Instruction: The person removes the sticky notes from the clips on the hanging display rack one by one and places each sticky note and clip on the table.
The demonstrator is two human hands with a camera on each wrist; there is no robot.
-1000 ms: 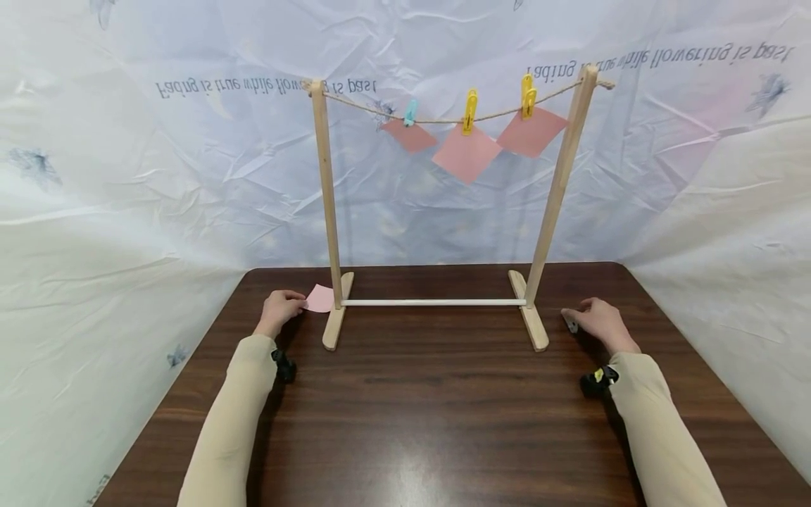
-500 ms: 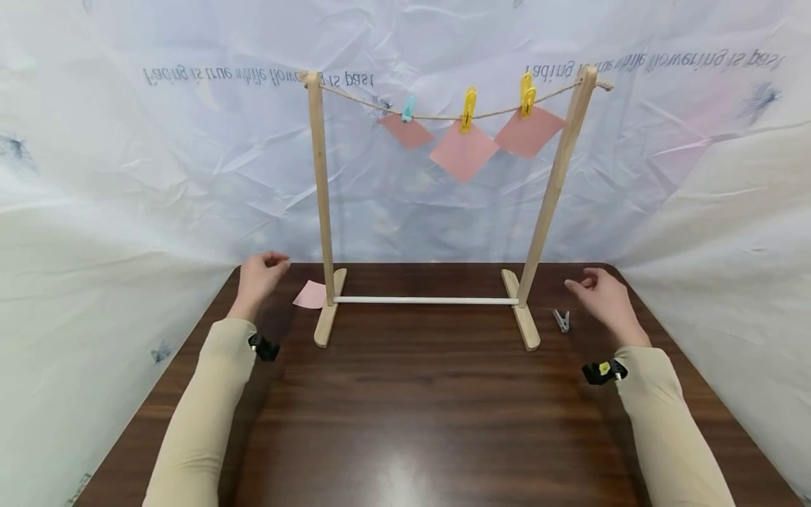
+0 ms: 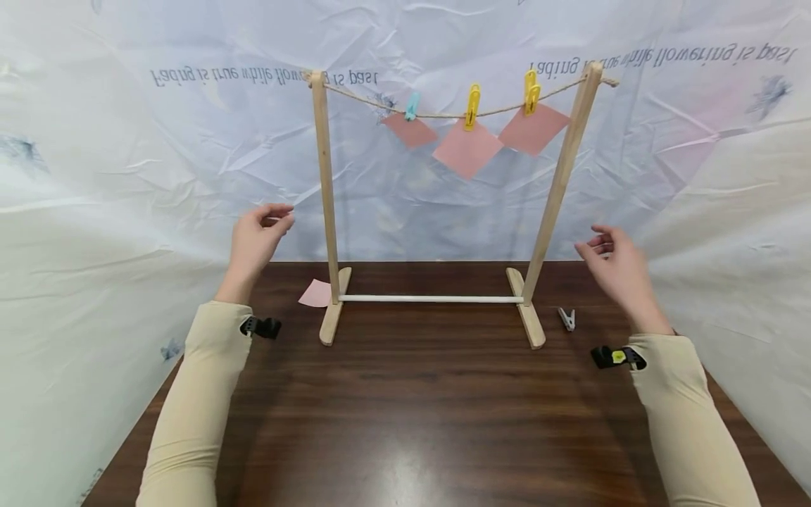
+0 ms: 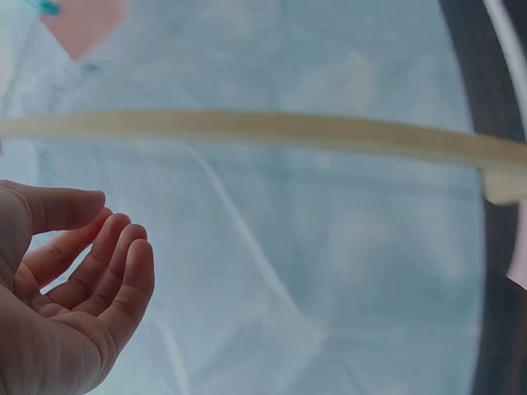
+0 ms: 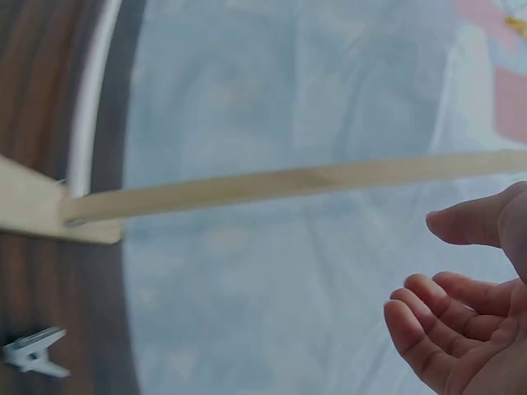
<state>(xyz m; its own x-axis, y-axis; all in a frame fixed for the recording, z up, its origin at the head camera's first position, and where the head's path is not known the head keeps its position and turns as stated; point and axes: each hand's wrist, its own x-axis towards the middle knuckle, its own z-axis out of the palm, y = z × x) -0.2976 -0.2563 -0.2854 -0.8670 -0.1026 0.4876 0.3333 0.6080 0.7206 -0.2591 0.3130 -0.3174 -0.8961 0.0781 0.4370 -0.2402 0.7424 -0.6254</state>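
My left hand [image 3: 256, 236] is raised beside the rack's left post [image 3: 326, 183], its fingers loosely curled with nothing in them. On the other side, my right hand [image 3: 617, 271] hovers right of the right post [image 3: 564, 176], thumb apart from the bent fingers and likewise holding nothing. Below it a grey clothespin [image 3: 567, 319] lies on the table, also visible in the right wrist view as a small clip [image 5: 34, 354]. A pink paper square [image 3: 315, 293] lies by the left foot of the rack, partly behind the post.
Between the posts sags a rope [image 3: 374, 102]. A blue clothespin [image 3: 412, 105] and yellow clothespins [image 3: 472, 107] hold three pink papers [image 3: 467, 150] on it. A white rod [image 3: 431, 299] joins the posts low down. Behind the dark wooden table [image 3: 405, 394] hangs a pale printed sheet [image 3: 431, 218].
Both hands have risen from the table. The left has let go of the pink paper by the rack's foot; the right has left the grey clothespin lying on the table.
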